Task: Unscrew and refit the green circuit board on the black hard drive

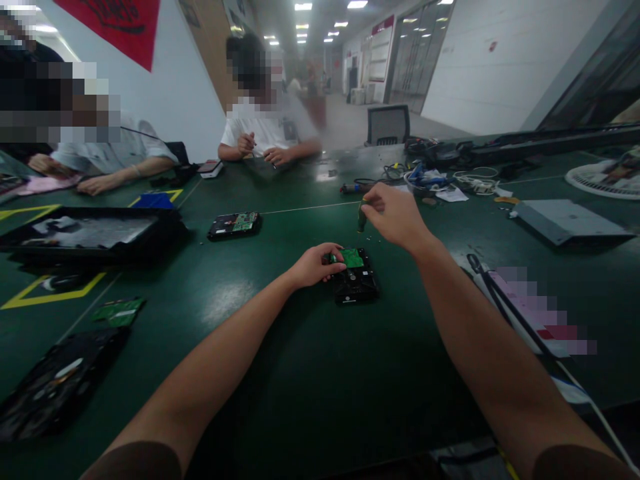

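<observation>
**Two hands at a hard drive on the green bench**

At 9 o'clock of the table sits a black tray, with a loose green circuit board below it at 8 o'clock and a dark opened drive nearer the edge. A second hard drive lies at 11 o'clock. At the centre lies the hard drive, its green circuit board facing up. The left hand is closed on the drive's left edge, fingers curled over the board. The right hand hovers just past the drive at 12 o'clock, pinched narrowly around a small screwdriver that points down. Farther right, at 2 o'clock, lie tangled cables and a grey flat case.
</observation>
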`<move>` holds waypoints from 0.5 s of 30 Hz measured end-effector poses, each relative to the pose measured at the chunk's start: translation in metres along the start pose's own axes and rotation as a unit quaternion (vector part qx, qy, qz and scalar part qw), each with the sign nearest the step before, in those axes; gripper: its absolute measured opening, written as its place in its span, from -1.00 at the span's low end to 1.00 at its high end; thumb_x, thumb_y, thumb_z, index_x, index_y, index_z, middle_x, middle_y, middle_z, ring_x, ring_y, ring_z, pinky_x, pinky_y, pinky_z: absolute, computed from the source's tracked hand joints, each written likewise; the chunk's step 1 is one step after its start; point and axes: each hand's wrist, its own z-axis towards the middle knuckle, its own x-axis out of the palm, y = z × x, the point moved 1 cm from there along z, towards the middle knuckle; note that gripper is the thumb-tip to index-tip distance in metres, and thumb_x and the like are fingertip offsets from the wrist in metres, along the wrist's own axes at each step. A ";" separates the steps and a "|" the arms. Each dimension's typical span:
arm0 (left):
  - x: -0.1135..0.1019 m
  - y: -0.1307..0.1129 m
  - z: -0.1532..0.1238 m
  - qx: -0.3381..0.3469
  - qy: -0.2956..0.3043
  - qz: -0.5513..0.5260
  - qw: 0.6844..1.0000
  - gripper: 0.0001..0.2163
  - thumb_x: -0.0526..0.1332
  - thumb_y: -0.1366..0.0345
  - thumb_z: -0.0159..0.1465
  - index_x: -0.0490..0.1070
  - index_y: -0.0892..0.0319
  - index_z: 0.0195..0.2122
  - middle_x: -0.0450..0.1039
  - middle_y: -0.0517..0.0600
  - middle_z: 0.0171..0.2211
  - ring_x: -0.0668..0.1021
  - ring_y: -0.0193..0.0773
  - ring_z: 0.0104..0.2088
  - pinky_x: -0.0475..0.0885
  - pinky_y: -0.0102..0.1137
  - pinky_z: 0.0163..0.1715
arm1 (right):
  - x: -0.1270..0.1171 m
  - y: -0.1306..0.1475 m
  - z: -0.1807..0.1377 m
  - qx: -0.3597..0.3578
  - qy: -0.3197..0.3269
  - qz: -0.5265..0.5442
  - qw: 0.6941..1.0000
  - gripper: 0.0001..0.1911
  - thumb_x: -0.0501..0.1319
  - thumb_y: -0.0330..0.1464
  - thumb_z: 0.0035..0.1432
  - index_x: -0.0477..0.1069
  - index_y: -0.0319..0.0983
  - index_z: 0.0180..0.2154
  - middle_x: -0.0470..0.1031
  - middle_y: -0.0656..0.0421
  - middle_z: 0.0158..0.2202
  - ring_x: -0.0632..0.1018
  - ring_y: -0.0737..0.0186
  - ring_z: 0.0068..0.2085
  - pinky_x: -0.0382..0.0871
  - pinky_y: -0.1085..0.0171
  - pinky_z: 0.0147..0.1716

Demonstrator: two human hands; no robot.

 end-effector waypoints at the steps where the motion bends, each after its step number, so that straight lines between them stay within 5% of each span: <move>1: 0.000 0.000 0.000 -0.001 0.000 0.000 1.000 -0.73 0.38 0.20 0.27 0.45 0.22 -0.10 0.31 0.21 0.29 0.53 -0.52 -0.48 0.51 -0.48 -0.56 | 0.000 0.000 0.000 0.007 -0.006 -0.002 1.000 -0.88 0.30 -0.36 0.20 0.43 -0.17 -0.19 0.59 0.06 -0.20 0.59 0.01 -0.18 0.45 0.03 -0.14; 15: 0.000 -0.004 -0.001 0.005 -0.005 0.009 1.000 -0.75 0.38 0.20 0.27 0.45 0.22 -0.12 0.27 0.22 0.32 0.53 -0.51 -0.48 0.51 -0.48 -0.57 | 0.000 -0.002 0.001 0.023 -0.004 -0.017 1.000 -0.85 0.31 -0.30 0.19 0.41 -0.16 -0.20 0.59 0.07 -0.23 0.59 0.03 -0.21 0.44 0.05 -0.17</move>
